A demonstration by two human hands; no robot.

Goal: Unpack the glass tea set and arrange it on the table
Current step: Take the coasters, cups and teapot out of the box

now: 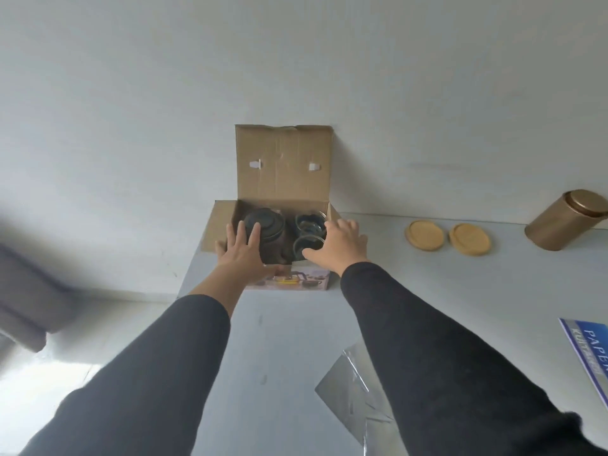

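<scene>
An open cardboard box (283,159) stands at the far left end of the grey table, its lid leaning back against the wall. Inside on the left sits a dark glass teapot (268,225); on the right lie dark glass cups (307,222). My left hand (243,250) reaches over the box's front edge with fingers straight, touching the teapot's near side. My right hand (340,243) reaches into the right half over the cups, fingers loosely spread, thumb at a cup's rim. Both hands hold nothing that I can see.
Two round wooden coasters (424,235) (469,239) lie to the right of the box. A bronze metal canister (566,219) stands at the far right. A clear plastic sheet (355,390) and a blue printed paper (589,353) lie near the front right.
</scene>
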